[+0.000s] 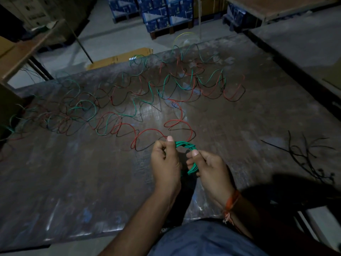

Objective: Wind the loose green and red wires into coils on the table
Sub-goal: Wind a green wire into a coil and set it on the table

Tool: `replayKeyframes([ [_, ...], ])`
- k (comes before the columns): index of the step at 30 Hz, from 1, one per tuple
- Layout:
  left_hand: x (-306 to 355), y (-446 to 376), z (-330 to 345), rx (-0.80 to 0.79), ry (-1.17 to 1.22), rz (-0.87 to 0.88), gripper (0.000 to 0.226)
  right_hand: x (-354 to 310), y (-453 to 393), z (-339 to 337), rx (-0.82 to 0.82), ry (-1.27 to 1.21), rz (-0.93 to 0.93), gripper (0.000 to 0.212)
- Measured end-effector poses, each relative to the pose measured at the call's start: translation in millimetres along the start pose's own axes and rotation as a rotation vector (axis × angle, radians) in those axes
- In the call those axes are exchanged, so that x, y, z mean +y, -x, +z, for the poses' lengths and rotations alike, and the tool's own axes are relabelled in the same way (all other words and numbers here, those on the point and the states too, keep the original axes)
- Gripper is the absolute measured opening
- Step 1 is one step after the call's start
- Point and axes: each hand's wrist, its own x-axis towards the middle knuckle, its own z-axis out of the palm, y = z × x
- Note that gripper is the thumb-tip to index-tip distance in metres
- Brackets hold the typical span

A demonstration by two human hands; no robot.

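A small coil of green wire hangs between both hands above the near middle of the dark table. My left hand pinches the coil's left side, thumb up. My right hand grips its right side. A loose red wire loops across the table just beyond the hands. Farther back, green wire and more red wire lie tangled in wide loops from the far left to the far right.
A bundle of thin black wires lies at the table's right. Blue boxes are stacked on the floor beyond. A flat cardboard piece lies at the far edge. A wooden shelf stands at left.
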Motion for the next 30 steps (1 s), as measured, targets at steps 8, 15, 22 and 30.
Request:
replayKeyframes([
  [8, 1.8, -14.9, -8.3, -0.102, -0.045, 0.015, 0.038, 17.3, -2.3, -4.1, -0.266, -0.382, 0.069, 0.040],
  [15, -0.8, -22.0, -10.6, -0.214, -0.048, -0.077, 0.039, 20.3, -3.5, -16.2, -0.221, -0.153, 0.043, 0.030],
  [22, 6.8, -28.6, -5.1, -0.328, -0.033, -0.110, 0.037, 19.5, -27.7, -28.4, -0.110, -0.014, -0.080, 0.028],
  [30, 28.5, -39.6, -12.0, -0.570, 0.041, -0.106, 0.022, 1.4, -20.1, -9.0, -0.012, -0.142, -0.146, 0.024],
])
